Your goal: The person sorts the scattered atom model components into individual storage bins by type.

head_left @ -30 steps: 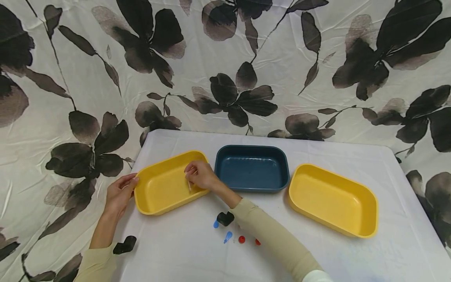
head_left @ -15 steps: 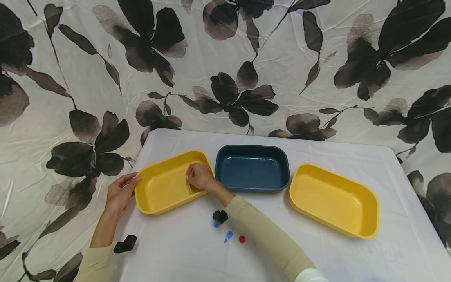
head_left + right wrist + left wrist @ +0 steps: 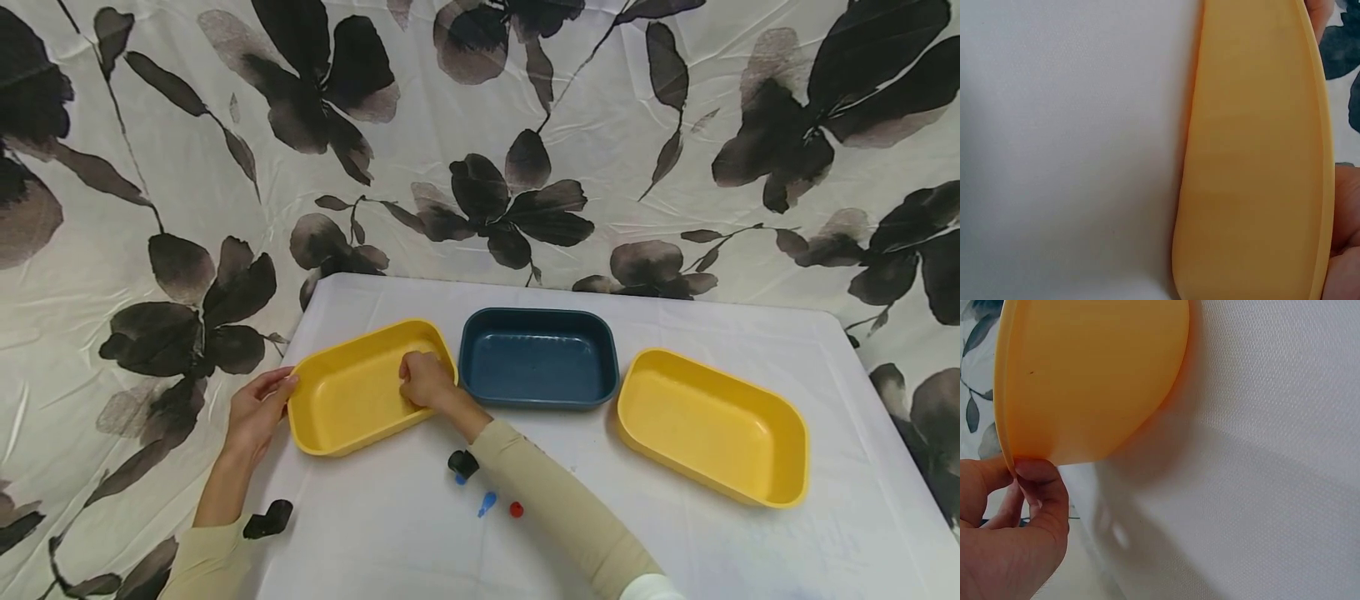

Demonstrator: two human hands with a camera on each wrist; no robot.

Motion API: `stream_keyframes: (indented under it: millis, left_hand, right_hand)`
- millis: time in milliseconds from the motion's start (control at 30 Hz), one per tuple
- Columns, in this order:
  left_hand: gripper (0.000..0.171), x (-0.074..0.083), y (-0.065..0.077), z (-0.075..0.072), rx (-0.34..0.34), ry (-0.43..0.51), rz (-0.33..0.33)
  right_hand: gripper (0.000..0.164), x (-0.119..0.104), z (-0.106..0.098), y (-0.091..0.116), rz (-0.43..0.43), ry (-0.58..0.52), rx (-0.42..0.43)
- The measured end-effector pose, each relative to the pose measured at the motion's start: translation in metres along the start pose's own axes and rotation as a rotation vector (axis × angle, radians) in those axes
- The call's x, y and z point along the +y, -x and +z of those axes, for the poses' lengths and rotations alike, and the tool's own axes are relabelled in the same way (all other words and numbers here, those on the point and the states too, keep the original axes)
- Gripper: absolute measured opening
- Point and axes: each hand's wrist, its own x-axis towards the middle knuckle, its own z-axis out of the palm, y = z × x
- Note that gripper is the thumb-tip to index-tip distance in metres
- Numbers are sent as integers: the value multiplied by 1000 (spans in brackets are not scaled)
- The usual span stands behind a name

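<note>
My left hand (image 3: 253,417) pinches the rim of the left yellow tray (image 3: 330,400) at its left end; in the left wrist view, thumb and fingers (image 3: 1044,487) meet over that rim. My right hand (image 3: 426,379) reaches over the tray's front right side, its fingers curled low inside. The thin clear stick-like thing it pinched earlier is hidden behind the fingers now. In the right wrist view the tray's outer wall (image 3: 1247,156) covers most of the hand, with part of it (image 3: 1346,212) showing past the rim.
A dark blue tray (image 3: 536,312) stands right of the left yellow one, and a second yellow tray (image 3: 712,417) at the right. Nearer me on the white cloth (image 3: 375,525) lie a small blue teardrop-shaped piece (image 3: 487,503) and a small red piece (image 3: 516,509).
My right hand has shifted slightly right and lower in the tray, and the clear thing below its fingers has gone out of sight. My left hand has stayed at the rim.
</note>
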Motion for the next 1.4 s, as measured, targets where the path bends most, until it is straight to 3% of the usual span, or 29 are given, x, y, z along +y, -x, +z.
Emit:
stream_keyframes:
  millis: [533,1000,1400]
  left_hand:
    - [56,-1,0,1,5,0,8]
    - [56,0,1,1,-1,6,6]
    - [55,0,1,1,13,12,-10]
  right_hand:
    - [7,1,-15,13,-127,-64,43]
    - [8,6,-27,35,-149,-235,90]
    - [10,12,-38,55,-157,-285,154]
